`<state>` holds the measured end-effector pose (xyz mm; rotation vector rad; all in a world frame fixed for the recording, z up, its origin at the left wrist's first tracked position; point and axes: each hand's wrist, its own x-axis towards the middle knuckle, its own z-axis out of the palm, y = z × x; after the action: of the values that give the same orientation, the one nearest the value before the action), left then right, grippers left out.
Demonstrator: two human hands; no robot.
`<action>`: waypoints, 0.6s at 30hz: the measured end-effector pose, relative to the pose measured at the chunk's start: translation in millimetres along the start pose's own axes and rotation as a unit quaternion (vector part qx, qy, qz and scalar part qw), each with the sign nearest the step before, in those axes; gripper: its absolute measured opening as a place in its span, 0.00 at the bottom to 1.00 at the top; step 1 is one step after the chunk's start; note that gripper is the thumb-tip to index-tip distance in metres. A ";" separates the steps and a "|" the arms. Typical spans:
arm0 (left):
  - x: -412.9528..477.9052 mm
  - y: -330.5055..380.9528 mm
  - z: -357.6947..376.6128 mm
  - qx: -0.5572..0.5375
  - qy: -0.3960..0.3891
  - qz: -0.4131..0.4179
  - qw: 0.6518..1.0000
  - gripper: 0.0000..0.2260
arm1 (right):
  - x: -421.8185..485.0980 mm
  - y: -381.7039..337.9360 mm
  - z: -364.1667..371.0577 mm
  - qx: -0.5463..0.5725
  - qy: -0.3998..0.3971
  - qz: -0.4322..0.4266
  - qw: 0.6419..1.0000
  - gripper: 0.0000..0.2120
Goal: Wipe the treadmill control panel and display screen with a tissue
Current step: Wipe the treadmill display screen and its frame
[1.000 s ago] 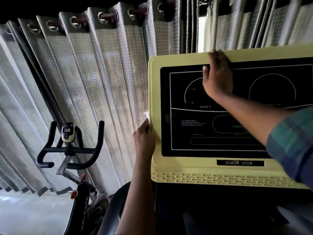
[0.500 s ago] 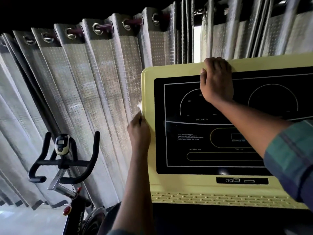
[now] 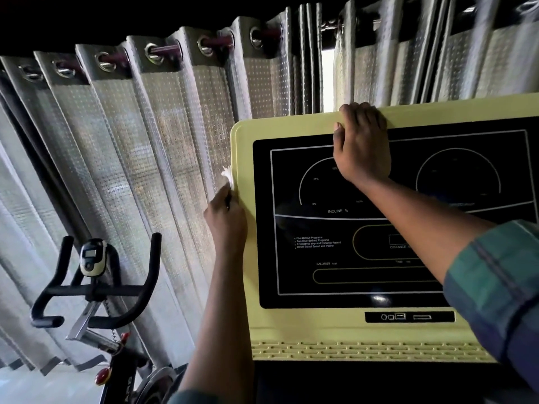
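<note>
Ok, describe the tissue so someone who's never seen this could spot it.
Start at the big yellow treadmill console with its black screen. Follow its left edge to the left hand. The tissue is the small crumpled white scrap sticking up from that hand, paler than the grey curtains behind.

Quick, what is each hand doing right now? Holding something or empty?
Left hand: closed, pinching the tissue against the control panel at its left edge.
Right hand: closed, fingers curled over the control panel's top edge.
</note>
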<state>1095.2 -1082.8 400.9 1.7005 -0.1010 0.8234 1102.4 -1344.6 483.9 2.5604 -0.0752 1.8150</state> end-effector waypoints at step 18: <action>75.9 43.5 14.1 0.055 -0.048 0.113 0.991 0.16 | -0.8 0.8 -1.4 0.010 -0.005 -0.002 1.000 0.15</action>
<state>1137.7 -1082.2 478.6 1.8564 -0.3237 0.9269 1100.8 -1345.3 483.6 2.5799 -0.0518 1.8119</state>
